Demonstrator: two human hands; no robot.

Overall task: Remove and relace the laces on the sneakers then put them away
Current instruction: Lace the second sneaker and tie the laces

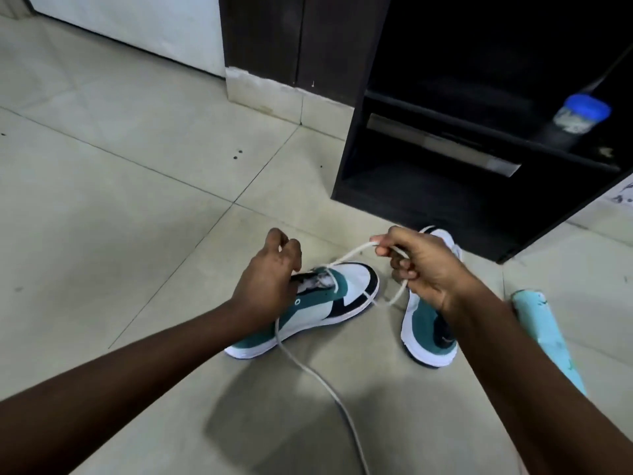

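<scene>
Head view, looking down at a tiled floor where two teal, white and black sneakers lie. The left sneaker sits on its sole, toe pointing away and to the right. The left hand rests on its tongue area with fingers curled over the opening; whether it grips the shoe or the lace cannot be told. A white lace runs from the front eyelets of this sneaker up to the right hand, which pinches it between thumb and curled fingers, the lace drawn fairly taut between shoe and hand. A loop hangs below that hand, and a long loose end trails back across the floor toward the viewer. The right sneaker lies just beside the first, partly hidden under the right wrist, toe away.

Beyond the shoes stands a dark shelf unit, open at the front. A jar with a blue lid stands on its upper shelf. A pale blue rolled item lies on the floor at right, near the right forearm.
</scene>
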